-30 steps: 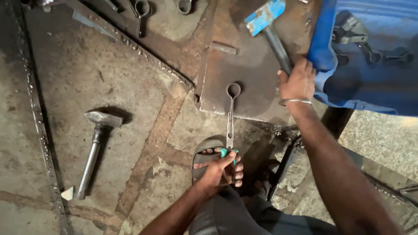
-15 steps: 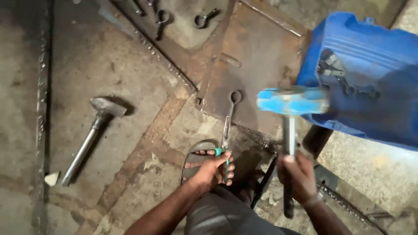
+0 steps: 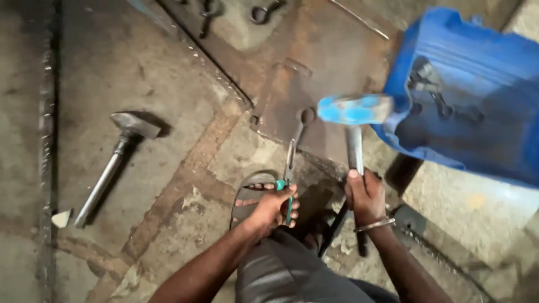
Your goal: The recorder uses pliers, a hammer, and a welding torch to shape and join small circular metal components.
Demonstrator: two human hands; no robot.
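left hand (image 3: 273, 206) gripped green-handled tongs (image 3: 291, 168) | tongs reached forward from the hand, tip pinning a ringed metal piece (image 3: 306, 116) on the rusty steel plate (image 3: 331, 62) | right hand (image 3: 365, 193) clenched around hammer (image 3: 353, 110) handle, blue head raised just right of the piece | spare hammer (image 3: 112, 163) lay well left on floor

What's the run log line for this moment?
left hand: grips green-handled tool | right hand: blue-headed hammer raised | tip on steel plate
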